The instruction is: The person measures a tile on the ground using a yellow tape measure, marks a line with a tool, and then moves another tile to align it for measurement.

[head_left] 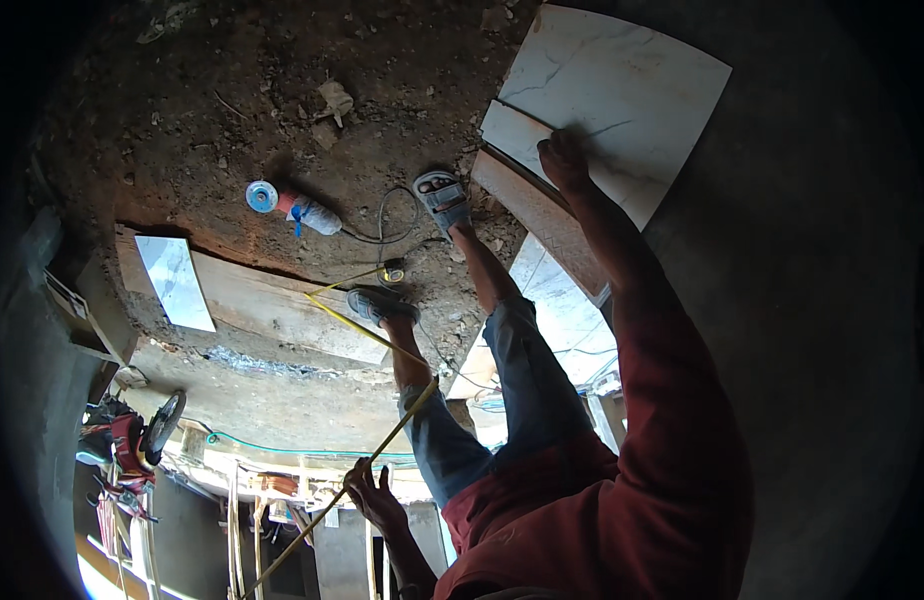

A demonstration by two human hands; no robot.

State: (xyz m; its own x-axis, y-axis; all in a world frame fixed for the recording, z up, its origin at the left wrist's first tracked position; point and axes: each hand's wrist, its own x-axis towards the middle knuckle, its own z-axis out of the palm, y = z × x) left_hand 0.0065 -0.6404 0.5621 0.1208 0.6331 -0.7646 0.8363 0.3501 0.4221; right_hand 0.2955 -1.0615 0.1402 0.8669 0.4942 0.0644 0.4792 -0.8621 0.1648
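My left hand (380, 497) pinches the yellow blade of a tape measure between thumb and fingers. The tape blade (392, 437) slants from the lower edge up past my left knee, bends sharply, and runs to the tape case (392, 272) on the ground by my left sandal. My right hand (564, 160) is stretched out over a large white marbled tile (632, 90), its fingers curled down by a narrow tile strip (514, 135) at the tile's edge. Whatever those fingers may hold is too dark to make out.
An angle grinder (300, 208) with a blue disc lies on the dirt, its cord near my right sandal (444, 203). A cut tile piece (177, 283) rests on a plank (262, 300). Further off are a red motorcycle (132, 440) and a green hose (282, 450).
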